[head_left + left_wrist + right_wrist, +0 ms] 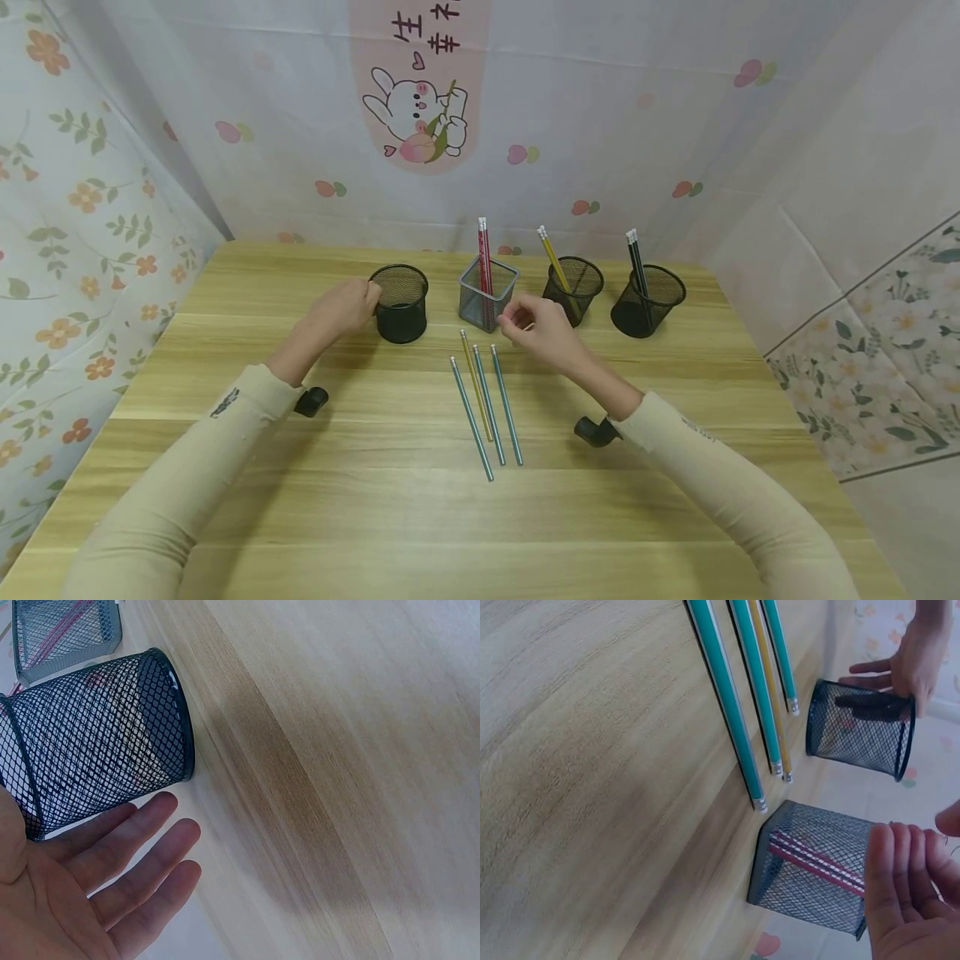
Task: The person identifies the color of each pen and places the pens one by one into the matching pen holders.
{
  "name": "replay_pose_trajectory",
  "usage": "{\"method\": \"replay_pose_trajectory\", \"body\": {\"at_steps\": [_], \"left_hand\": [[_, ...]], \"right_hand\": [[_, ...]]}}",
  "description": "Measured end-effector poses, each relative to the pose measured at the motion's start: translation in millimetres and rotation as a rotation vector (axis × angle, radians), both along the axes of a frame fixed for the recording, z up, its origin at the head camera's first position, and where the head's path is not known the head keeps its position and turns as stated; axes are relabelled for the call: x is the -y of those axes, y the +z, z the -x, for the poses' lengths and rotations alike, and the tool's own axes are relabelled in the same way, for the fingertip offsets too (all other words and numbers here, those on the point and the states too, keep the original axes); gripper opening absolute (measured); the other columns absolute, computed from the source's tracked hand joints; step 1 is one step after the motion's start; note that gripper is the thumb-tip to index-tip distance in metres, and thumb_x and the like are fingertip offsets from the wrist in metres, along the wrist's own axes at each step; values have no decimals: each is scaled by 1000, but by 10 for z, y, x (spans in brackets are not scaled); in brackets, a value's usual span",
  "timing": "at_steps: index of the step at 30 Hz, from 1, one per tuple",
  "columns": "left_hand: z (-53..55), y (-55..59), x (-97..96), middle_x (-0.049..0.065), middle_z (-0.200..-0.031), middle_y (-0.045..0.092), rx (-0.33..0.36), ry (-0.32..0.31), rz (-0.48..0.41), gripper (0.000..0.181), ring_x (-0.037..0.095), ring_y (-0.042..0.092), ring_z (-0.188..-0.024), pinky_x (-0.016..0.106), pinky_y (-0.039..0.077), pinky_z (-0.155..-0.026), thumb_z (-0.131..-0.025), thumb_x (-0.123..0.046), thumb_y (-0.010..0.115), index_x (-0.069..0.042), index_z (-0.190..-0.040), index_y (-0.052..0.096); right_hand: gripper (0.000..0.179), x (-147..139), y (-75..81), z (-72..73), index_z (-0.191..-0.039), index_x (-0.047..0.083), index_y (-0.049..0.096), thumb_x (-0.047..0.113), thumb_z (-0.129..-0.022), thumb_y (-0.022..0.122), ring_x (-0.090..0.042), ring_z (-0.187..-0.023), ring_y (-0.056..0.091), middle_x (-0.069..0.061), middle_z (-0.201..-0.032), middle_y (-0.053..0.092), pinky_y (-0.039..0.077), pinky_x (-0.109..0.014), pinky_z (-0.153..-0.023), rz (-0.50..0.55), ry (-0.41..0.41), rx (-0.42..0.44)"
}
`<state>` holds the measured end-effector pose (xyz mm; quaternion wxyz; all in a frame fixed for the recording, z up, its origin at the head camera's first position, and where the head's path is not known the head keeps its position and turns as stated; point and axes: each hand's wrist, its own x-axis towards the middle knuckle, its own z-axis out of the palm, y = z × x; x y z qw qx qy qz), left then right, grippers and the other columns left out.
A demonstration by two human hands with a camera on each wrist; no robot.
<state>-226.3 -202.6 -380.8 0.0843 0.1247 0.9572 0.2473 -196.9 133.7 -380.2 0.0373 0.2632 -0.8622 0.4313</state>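
Note:
My left hand (341, 308) is at the left side of a round black mesh pen cup (402, 321), with thumb and forefinger at its rim. In the left wrist view the other fingers (146, 874) spread loosely along the mesh; the thumb's tip is out of frame. My right hand (543, 329) hovers at the front right of a square grey mesh pen cup (480, 308) that holds red pencils (484, 258). Its fingers (900, 862) are loosely bent, the thumb stands apart, and nothing shows between them. Three teal pencils (472, 421) and a yellow pencil (477, 387) lie below the cups.
To the right stand two more round black cups, one (573, 292) with yellow pencils (553, 258), the other (648, 304) with black pencils (637, 262). All four stand in a row near the table's (360, 500) back edge, before a printed curtain (570, 108).

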Motion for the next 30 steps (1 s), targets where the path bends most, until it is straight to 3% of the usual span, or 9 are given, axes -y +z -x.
{"method": "replay_pose_trajectory", "body": {"at_steps": [6,14,22,30], "left_hand": [[13,-14,2,6,-68,40,-4,9,-2,42,21,35,-61,37,33,-61,-108,-21,24,-8,-74,45],[11,-14,9,6,-68,41,4,15,-4,44,21,34,-61,37,33,-61,-108,-23,23,-8,-74,45],[4,-5,18,6,-69,40,6,-10,4,41,21,33,-62,37,32,-61,-108,-19,22,-7,-77,46],[9,-4,10,6,-69,40,1,1,8,40,21,35,-62,37,33,-61,-108,-20,23,-7,-77,45]], "right_hand": [[9,5,-23,-10,-86,6,67,8,-94,72,-16,-71,60,-1,-78,64,50,-30,-66,-110,29,14],[8,-13,-81,18,-85,8,68,8,-91,72,-17,-76,63,0,-81,65,52,-33,-70,-181,39,43],[12,-15,-151,34,-85,6,66,11,-92,73,-15,-72,61,-1,-80,63,50,-29,-65,-251,39,160],[13,8,-192,27,-84,1,62,6,-92,71,-14,-59,61,-4,-71,64,49,-26,-55,-233,67,269]]}}
